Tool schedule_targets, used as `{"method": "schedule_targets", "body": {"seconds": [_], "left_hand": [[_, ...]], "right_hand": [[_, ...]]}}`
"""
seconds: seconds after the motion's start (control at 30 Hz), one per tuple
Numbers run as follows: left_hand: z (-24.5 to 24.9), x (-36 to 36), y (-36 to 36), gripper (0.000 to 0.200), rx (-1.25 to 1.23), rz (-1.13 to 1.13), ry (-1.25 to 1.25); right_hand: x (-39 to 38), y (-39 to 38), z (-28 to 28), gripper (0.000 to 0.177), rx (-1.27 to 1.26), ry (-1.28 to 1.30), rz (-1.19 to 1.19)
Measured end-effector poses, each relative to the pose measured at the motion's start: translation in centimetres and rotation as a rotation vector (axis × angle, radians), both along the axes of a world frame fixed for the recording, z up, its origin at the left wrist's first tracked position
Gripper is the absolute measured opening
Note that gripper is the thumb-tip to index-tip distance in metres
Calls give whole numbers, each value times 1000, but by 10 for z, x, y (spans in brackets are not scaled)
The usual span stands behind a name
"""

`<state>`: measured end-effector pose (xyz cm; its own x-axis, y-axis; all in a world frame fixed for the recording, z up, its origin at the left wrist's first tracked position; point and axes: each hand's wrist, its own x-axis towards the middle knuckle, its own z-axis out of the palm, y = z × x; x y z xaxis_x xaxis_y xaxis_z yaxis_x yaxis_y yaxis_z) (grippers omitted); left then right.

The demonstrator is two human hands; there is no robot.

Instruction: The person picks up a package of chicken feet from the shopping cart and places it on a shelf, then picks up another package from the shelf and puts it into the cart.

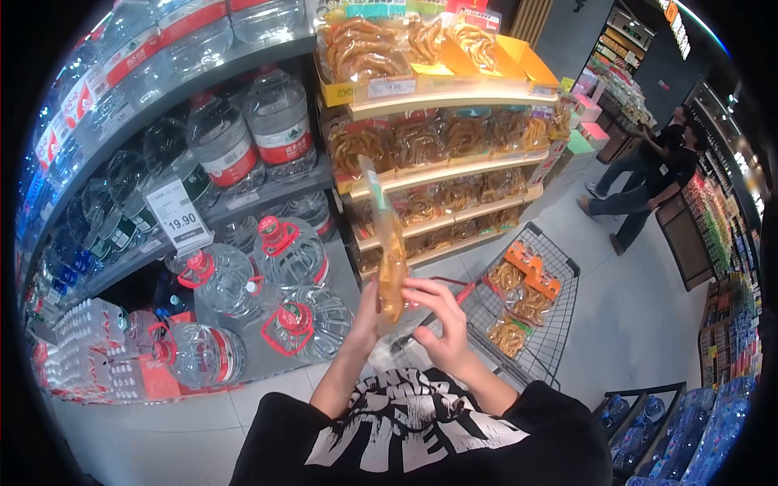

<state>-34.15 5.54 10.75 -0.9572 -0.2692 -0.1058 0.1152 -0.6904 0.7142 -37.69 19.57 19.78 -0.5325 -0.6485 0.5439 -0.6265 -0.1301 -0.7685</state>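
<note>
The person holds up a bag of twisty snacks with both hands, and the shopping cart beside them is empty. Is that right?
Not quite. The head view shows the grey wire shopping cart is not empty: several orange-labelled bags of twisted snacks lie in it. The rest is right: the left hand and right hand hold up a clear plastic bag of golden twisted snacks.

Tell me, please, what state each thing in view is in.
snack bag, upright, held off the shelf.
left hand, closed on the snack bag's lower part.
right hand, closed on the snack bag's lower part.
shopping cart, part filled with packs.
display shelves, stocked.
water jugs, capped, on racks at left.
</note>
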Motion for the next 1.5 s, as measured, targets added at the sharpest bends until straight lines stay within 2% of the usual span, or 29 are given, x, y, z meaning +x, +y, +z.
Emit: {"method": "schedule_targets", "body": {"seconds": [0.07, 0.1, 0.13, 0.17, 0.33, 0.4, 0.43, 0.47, 0.53, 0.57, 0.6, 0.67, 0.73, 0.8, 1.1, 1.2, 1.33, 1.43, 1.5], "left_hand": [[13, -7, -16, 32, -35, 339, -168], [9, -6, -28, 32, -36, 338, -140], [-1, 0, -42, 25, -261, 428, -125], [-10, 5, -52, 23, -486, 516, -109], [-8, 14, -60, 20, -475, 402, -43], [-14, 13, -58, 18, -429, 387, 18], [-14, 11, -55, 17, -445, 388, 28], [-16, 12, -50, 17, -460, 391, 29], [-21, 11, -50, 18, -518, 348, 9], [-22, 10, -49, 20, -629, 341, 19], [-22, 9, -47, 21, -741, 333, 27], [-16, 6, -45, 22, -676, 292, 38], [-9, 4, -45, 22, -876, 224, 12], [1, 2, -45, 21, -971, 289, 61], [-20, -25, -35, 20, -1049, 338, 30], [3, -37, -32, 20, -1011, 306, -32], [24, -70, -31, 22, -970, 330, -98], [51, -111, -40, 21, -1088, 381, -52], [80, -140, -46, 19, -1150, 375, 10]], "right_hand": [[-17, -3, -8, 57, -112, -283, 26], [-23, -4, -5, 58, -97, -399, 30], [-26, -6, -4, 59, -82, -518, 32], [-34, -11, -15, 51, -111, -543, 13], [-40, -30, -31, 33, -152, -675, -103], [-40, -28, -30, 27, -43, -792, -223], [-37, -27, -29, 23, -39, -771, -281], [-36, -21, -33, 23, -26, -756, -308], [-45, -12, -48, 24, -47, -881, -344], [-47, -8, -52, 28, -59, -928, -380], [-47, -5, -49, 28, -54, -923, -389], [-49, 1, -39, 34, -11, -845, -426], [-49, 3, -34, 40, 11, -793, -482], [-51, 4, -23, 43, 140, -714, -540], [-101, 8, -46, 31, 66, -689, -316], [-125, -1, -31, 27, 19, -679, -290], [-180, -3, -38, 29, 124, -480, -313], [-215, -7, -16, 30, 26, -407, -313], [-235, -11, 8, 30, -137, -443, -273]]}}
